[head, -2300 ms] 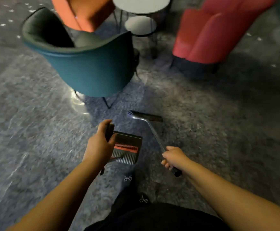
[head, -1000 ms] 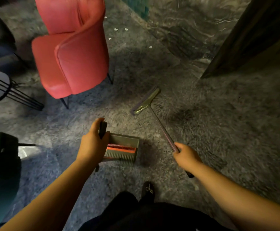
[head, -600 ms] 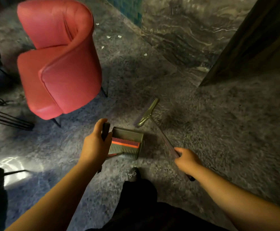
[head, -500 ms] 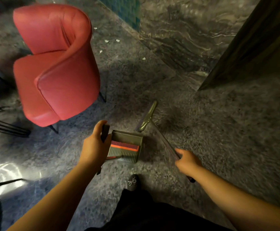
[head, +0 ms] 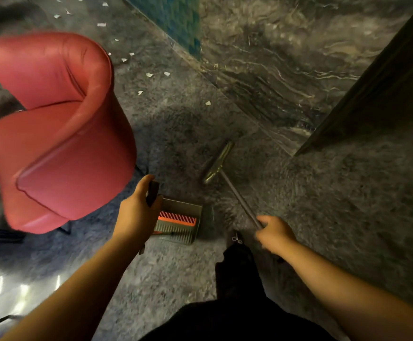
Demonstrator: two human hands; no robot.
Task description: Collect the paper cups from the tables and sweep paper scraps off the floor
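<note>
My left hand [head: 136, 215] grips the dark upright handle of a grey dustpan [head: 179, 223] with an orange comb strip, held just above the carpet. My right hand [head: 274, 233] grips the thin metal shaft of a broom [head: 237, 200]; its olive head [head: 216, 163] is angled ahead of the dustpan near the carpet. Several small white paper scraps [head: 148, 75] lie scattered on the grey floor further ahead, one scrap [head: 207, 103] near the marble strip. No paper cups are in view.
A red tub armchair [head: 57, 134] stands close on the left, its thin black legs beside the dustpan. A dark marble floor strip [head: 274, 70] and a dark panel or door [head: 385, 82] lie ahead on the right. My shoe [head: 236, 239] and dark trousers are below.
The view has swung from the teal chair and round tables to the red chair and the scraps beyond. The broom head now lies further ahead of the dustpan. Both hands keep their hold.
</note>
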